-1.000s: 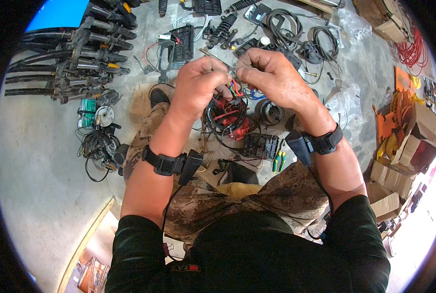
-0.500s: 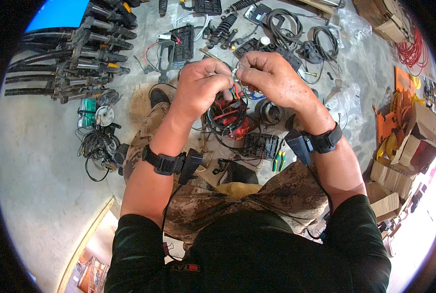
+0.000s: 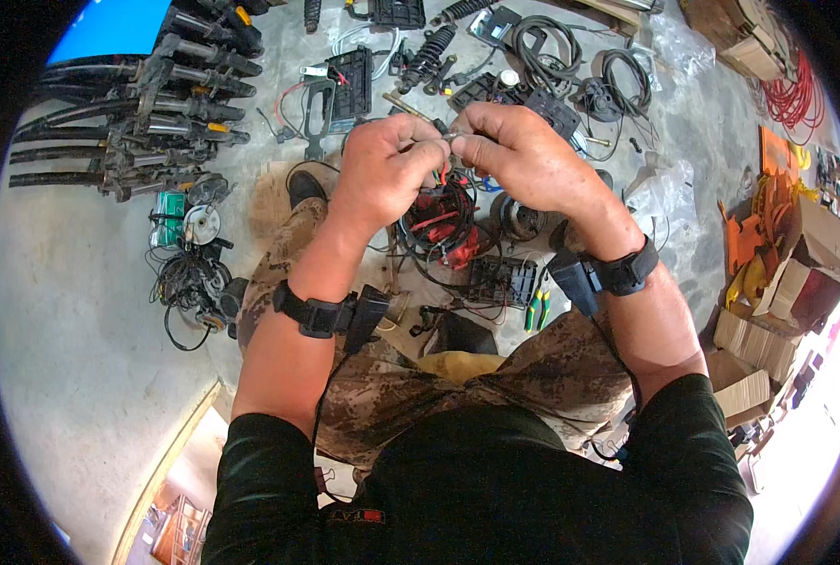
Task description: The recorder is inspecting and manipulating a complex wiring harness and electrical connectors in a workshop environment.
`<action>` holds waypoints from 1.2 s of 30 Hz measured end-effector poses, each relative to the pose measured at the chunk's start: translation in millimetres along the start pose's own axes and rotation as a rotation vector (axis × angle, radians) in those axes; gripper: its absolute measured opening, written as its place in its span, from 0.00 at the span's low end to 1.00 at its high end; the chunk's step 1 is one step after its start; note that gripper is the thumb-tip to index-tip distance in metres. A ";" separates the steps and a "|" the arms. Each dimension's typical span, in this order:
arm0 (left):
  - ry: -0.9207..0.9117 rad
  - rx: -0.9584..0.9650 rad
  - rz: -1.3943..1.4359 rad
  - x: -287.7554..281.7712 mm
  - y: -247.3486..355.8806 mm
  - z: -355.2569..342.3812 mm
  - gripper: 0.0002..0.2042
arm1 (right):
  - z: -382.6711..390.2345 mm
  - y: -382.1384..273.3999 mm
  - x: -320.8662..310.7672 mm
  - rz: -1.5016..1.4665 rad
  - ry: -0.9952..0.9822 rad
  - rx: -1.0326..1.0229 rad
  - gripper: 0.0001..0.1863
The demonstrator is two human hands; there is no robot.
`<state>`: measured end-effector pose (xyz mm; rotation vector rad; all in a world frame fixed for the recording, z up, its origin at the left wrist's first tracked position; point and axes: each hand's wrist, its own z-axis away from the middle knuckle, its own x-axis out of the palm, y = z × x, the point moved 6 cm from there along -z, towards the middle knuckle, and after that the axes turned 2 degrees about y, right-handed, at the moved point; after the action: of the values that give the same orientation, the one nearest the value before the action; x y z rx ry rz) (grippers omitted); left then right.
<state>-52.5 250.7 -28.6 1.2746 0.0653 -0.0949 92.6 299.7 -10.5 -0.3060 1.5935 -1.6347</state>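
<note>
Thin coloured wires (image 3: 442,177), with red and orange showing, hang from between my two hands above the floor. My left hand (image 3: 389,168) is closed in a pinch on them, its thumb against the curled fingers. Fingertip to fingertip with it, my right hand (image 3: 522,151) also pinches the wires at a small greyish end, which the fingers mostly cover. Underneath lies a red part (image 3: 455,240) wound about with a black cable loop (image 3: 411,247). Right of it is a round dark motor-like part (image 3: 518,217).
Pliers with green-and-yellow handles (image 3: 537,309) lie near my knees beside a black plastic frame (image 3: 501,281). Shock absorbers (image 3: 428,58) and coiled black hoses (image 3: 546,55) are spread farther off. Fork-like parts (image 3: 170,104) are stacked at left; cardboard boxes (image 3: 801,268) line the right.
Both hands stay in nearly the same place, with fingertips slightly shifted and closer together. Less of the coloured wires shows below them now.
</note>
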 end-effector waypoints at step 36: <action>-0.061 -0.103 0.074 7.2 -9.4 -5.5 0.08 | 0.9 8.8 -10.4 -0.283 0.173 0.071 0.09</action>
<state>-46.4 253.1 -39.9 1.1691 -0.0292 -0.0665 103.1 307.2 -14.7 -0.3751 1.6740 -1.9755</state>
